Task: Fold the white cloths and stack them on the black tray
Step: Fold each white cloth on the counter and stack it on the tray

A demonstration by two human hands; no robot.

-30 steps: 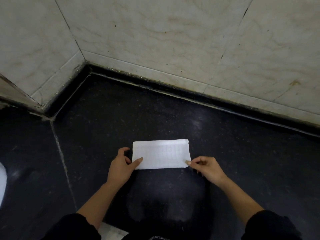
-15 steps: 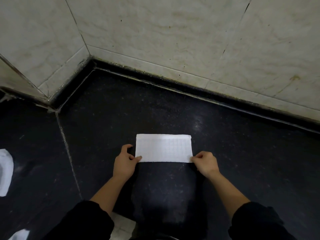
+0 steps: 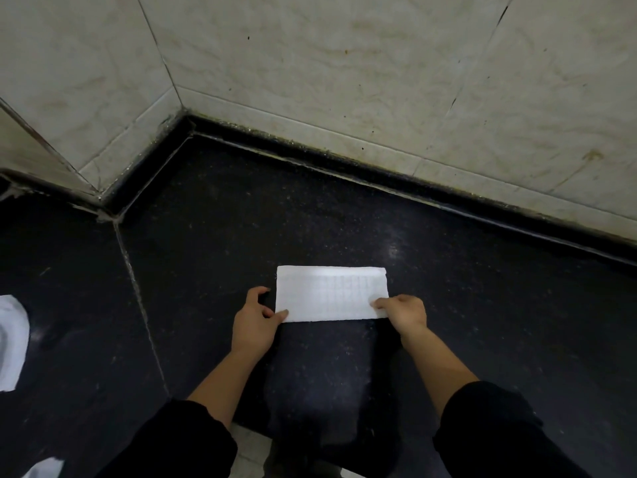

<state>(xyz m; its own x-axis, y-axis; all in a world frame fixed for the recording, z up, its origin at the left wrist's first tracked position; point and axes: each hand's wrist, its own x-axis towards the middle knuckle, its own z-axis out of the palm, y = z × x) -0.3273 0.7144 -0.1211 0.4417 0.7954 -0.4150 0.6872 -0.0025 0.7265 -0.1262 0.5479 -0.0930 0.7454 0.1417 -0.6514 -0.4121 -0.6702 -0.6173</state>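
A white cloth, folded into a flat rectangle, lies on the dark speckled counter. My left hand pinches its near left corner between thumb and fingers. My right hand presses its fingertips on the near right corner. No black tray is in view.
Pale marble wall tiles rise behind the counter and meet in a corner at the upper left. More white cloth lies at the left edge, and a white piece shows at the bottom left. A grout seam runs down the counter.
The cloth's near edge has been brought down flat, so it looks narrower and neater. Both hands have stayed at the near corners. The view has shifted, revealing more white cloth at the left.
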